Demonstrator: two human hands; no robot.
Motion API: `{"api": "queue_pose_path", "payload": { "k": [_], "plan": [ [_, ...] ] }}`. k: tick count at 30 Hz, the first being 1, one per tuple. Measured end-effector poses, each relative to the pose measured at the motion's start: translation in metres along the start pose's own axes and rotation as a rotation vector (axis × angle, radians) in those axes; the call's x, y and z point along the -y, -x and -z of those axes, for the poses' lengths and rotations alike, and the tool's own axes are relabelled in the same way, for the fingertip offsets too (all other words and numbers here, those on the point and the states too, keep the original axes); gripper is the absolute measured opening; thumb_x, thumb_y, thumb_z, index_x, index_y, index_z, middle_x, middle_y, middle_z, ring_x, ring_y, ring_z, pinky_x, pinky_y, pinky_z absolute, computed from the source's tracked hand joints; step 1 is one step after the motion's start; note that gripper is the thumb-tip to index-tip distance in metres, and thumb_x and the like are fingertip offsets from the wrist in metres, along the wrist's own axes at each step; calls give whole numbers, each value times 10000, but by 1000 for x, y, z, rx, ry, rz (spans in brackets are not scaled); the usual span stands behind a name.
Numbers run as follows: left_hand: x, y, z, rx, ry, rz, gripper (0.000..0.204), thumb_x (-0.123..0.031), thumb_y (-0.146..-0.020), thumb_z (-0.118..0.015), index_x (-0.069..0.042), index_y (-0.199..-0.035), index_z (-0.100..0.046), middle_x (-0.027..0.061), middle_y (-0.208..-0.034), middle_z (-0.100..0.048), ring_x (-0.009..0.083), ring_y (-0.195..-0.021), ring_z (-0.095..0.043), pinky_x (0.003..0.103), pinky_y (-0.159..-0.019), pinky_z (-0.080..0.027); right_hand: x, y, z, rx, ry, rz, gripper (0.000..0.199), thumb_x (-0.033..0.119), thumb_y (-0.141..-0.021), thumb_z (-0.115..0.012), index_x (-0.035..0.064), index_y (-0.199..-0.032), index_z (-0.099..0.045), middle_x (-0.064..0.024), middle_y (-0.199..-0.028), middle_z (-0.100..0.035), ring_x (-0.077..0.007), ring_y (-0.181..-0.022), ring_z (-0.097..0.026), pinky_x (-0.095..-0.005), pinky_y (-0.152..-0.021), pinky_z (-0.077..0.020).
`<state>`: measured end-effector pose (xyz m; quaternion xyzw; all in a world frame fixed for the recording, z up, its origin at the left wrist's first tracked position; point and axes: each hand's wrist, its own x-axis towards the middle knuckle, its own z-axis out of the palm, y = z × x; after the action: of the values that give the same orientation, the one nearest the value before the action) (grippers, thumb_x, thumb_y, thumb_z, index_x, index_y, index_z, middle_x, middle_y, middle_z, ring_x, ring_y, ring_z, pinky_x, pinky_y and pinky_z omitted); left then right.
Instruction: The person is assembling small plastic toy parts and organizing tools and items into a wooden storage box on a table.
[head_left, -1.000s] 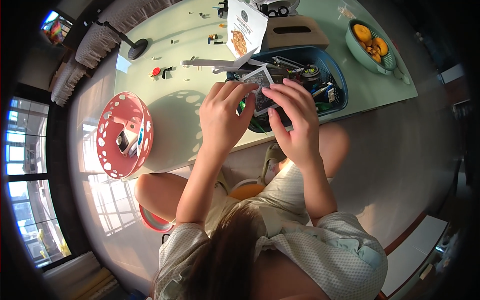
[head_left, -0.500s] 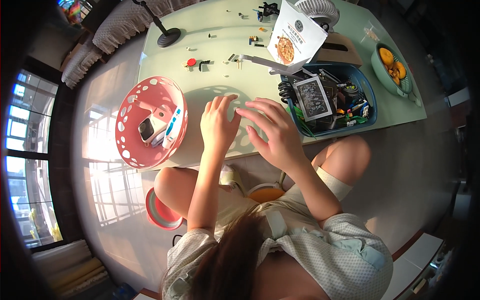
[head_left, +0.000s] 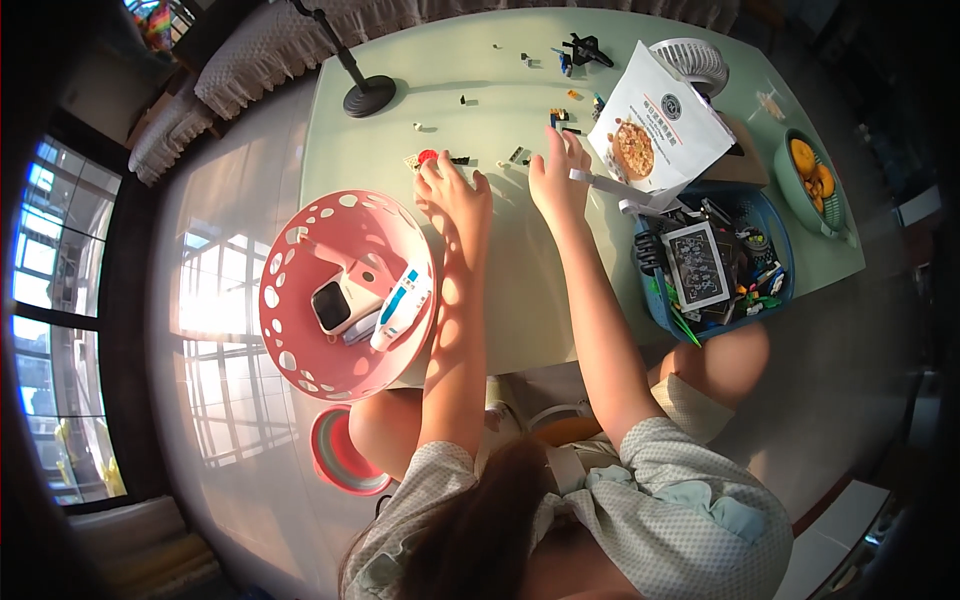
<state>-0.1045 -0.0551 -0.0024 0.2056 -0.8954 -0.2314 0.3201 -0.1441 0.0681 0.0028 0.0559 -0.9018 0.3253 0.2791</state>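
Note:
My left hand (head_left: 455, 192) reaches over the pale green table (head_left: 520, 290), fingers bent and apart. Its fingertips are beside a red round piece (head_left: 428, 156) among small toy bricks; whether they touch it I cannot tell. A small dark brick (head_left: 460, 161) lies just past that hand. My right hand (head_left: 560, 175) is stretched out farther right with its fingers apart, holding nothing that shows. Close to it are a small grey-and-dark brick piece (head_left: 518, 155) and a cluster of coloured bricks (head_left: 558, 118).
A pink basket (head_left: 275, 335) holding a phone and other items stands left. On the right are a blue basket (head_left: 640, 285) full of bricks, a white printed bag (head_left: 680, 120), a white fan (head_left: 695, 62) and a green basket of orange fruit (head_left: 800, 200). A black stand (head_left: 370, 95) is far left.
Both hands have moved forward and farther apart, from near the table's front edge to the small bricks. The whole view has shifted, so the table and baskets sit lower and more right.

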Motion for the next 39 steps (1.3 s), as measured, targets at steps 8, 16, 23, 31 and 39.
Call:
{"api": "queue_pose_path", "payload": {
  "k": [8,16,23,31,39],
  "plan": [
    [-12,-50,-47,-72,-189,52,682,-341,-817,-587,-103,-1424,-389,183,-1485,-325,482,-1369,-226,667,-1085,-141,-34,-61,-57,24,183,-87,501,153,-810,-599,58,-1290,-494,-190,-1355,-424,-386,-1228,-400,-539,-995,-347],
    [8,-84,-76,61,-330,189,714,-318,-789,-599,-82,-1429,-389,139,-1445,-391,396,-1343,-308,698,-1052,-175,-29,-63,-59,221,296,-193,417,172,-813,-595,61,-1210,-536,-119,-1267,-444,-330,-1152,-418,-472,-936,-344],
    [13,-61,-80,2,-392,32,628,-318,-804,-574,-8,-1337,-454,143,-1274,-507,351,-1232,-406,535,-1066,-267,-26,-49,-52,274,80,-62,327,139,-821,-589,128,-1147,-603,-68,-1227,-467,-313,-1126,-435,-477,-929,-370],
    [3,-6,-58,43,42,-304,503,-155,-796,-592,33,-1257,-521,171,-1164,-545,361,-1122,-475,470,-975,-381,-28,-12,-31,365,-120,168,272,75,-787,-607,162,-1030,-692,-12,-1149,-537,-281,-1075,-497,-458,-911,-417],
    [-14,58,-19,230,387,-246,438,2,-836,-480,10,-1272,-522,183,-1186,-543,377,-1105,-478,452,-948,-413,-30,33,21,418,-171,336,234,40,-807,-596,51,-1033,-660,-55,-1157,-574,-295,-1057,-527,-399,-930,-449]
  ]
}}
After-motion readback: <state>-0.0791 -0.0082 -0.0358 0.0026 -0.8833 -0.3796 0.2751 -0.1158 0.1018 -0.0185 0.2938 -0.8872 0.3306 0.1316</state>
